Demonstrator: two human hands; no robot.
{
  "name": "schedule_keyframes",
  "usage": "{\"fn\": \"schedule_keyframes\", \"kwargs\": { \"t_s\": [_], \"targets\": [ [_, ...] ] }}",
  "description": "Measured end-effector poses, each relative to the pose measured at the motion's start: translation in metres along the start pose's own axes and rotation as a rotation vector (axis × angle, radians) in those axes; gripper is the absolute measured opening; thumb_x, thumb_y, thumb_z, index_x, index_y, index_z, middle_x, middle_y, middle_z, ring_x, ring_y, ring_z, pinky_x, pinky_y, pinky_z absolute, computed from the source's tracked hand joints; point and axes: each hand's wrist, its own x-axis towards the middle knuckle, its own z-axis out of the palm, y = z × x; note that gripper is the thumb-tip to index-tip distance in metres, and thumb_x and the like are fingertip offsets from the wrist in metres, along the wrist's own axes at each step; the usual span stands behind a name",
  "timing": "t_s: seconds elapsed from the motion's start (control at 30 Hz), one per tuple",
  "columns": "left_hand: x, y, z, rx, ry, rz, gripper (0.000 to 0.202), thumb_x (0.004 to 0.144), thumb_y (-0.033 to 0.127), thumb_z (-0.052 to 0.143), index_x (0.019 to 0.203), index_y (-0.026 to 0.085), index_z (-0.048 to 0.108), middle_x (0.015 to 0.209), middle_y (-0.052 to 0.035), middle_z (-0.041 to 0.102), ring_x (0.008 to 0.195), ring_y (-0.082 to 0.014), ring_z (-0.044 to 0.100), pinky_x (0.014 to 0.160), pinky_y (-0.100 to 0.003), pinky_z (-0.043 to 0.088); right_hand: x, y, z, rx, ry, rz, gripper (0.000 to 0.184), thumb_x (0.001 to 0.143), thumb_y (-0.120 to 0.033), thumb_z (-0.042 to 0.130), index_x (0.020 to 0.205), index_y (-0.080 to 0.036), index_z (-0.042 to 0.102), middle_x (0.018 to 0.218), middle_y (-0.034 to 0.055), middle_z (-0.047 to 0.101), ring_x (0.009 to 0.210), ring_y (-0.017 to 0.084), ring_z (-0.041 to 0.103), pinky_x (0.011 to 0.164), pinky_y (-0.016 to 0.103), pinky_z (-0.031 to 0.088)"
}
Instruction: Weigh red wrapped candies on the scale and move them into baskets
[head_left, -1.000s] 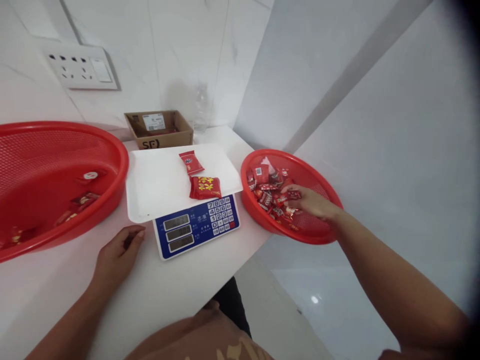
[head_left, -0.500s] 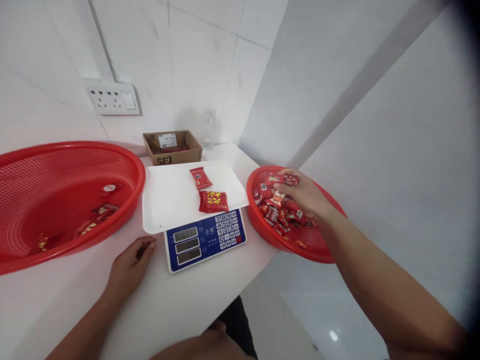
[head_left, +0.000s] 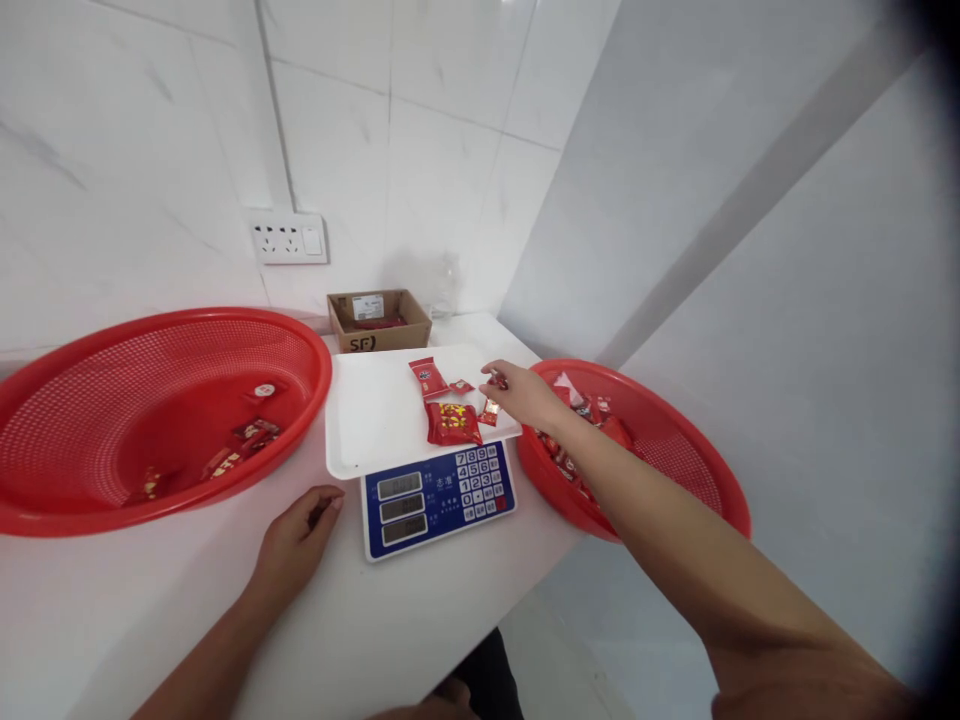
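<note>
My right hand [head_left: 517, 392] is over the right side of the scale's white tray [head_left: 360, 415], its fingers closed on a small red-wrapped candy [head_left: 496, 380]. Just below its fingertips lies a red-and-gold candy [head_left: 489, 411]. Another small red candy [head_left: 461, 386] lies to the left, near a flat red packet [head_left: 428, 378] and a larger red packet with yellow characters [head_left: 453, 423]. My left hand [head_left: 300, 530] rests on the table, loosely curled with nothing visible in it, beside the blue panel of the digital scale [head_left: 439, 497].
On the right stands a red plastic basket [head_left: 697, 455] heaped with wrapped candies, partly behind my right forearm. A bigger red basket [head_left: 97, 370] on the left holds several packets. A cardboard box [head_left: 382, 338] stands behind the tray, near the wall socket [head_left: 289, 238].
My right hand has moved left from the right basket to above the tray, carrying candy. Two more small candies lie on the tray. My left hand stays on the table; the view has shifted.
</note>
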Motion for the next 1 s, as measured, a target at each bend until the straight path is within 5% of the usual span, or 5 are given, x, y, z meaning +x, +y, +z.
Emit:
{"fn": "schedule_keyframes", "kwargs": {
  "t_s": [0.2,0.4,0.67,0.8,1.0],
  "targets": [
    [0.001,-0.001,0.001,-0.009,0.007,-0.008,0.033,0.076,0.05,0.044,0.085,0.023,0.06,0.084,-0.0003,0.068,0.078,-0.0187,0.063,0.069,-0.026,0.049,-0.008,-0.001,-0.008,-0.108,-0.111,-0.013,0.029,0.082,-0.029,0.053,0.107,-0.017,0.059,0.098,0.009,0.067,0.086,0.02,0.061,0.071,0.026,0.043],
    [0.001,-0.003,0.002,-0.01,0.008,0.003,0.031,0.077,0.049,0.044,0.086,0.024,0.059,0.085,-0.0001,0.069,0.078,-0.0187,0.063,0.07,-0.027,0.049,-0.006,-0.023,0.011,-0.018,-0.195,-0.049,0.027,0.076,-0.025,0.06,0.103,-0.018,0.061,0.097,0.0058,0.067,0.083,0.017,0.062,0.069,0.023,0.043],
    [0.0,0.003,0.0,-0.009,0.003,0.019,0.03,0.078,0.048,0.044,0.084,0.023,0.06,0.084,-0.0001,0.069,0.077,-0.0189,0.063,0.069,-0.027,0.049,0.01,-0.018,0.013,-0.102,-0.015,-0.058,0.029,0.084,-0.027,0.049,0.109,-0.015,0.057,0.101,0.0118,0.059,0.085,0.019,0.058,0.074,0.027,0.043],
    [0.0,0.0,0.0,-0.002,0.011,0.022,0.029,0.078,0.047,0.045,0.086,0.024,0.06,0.086,0.0004,0.069,0.079,-0.0191,0.064,0.07,-0.027,0.049,0.015,-0.011,0.015,-0.139,-0.117,-0.096,0.031,0.082,-0.016,0.049,0.111,-0.014,0.059,0.11,0.0141,0.055,0.09,0.021,0.058,0.077,0.028,0.042],
    [0.0,0.0,0.001,-0.013,0.015,0.027,0.028,0.078,0.046,0.045,0.086,0.023,0.06,0.084,0.0003,0.069,0.077,-0.0182,0.064,0.069,-0.026,0.05,0.007,-0.023,0.011,-0.139,-0.262,-0.225,0.037,0.074,-0.009,0.053,0.108,-0.019,0.063,0.097,0.008,0.062,0.084,0.018,0.059,0.076,0.024,0.043]
  ]
}}
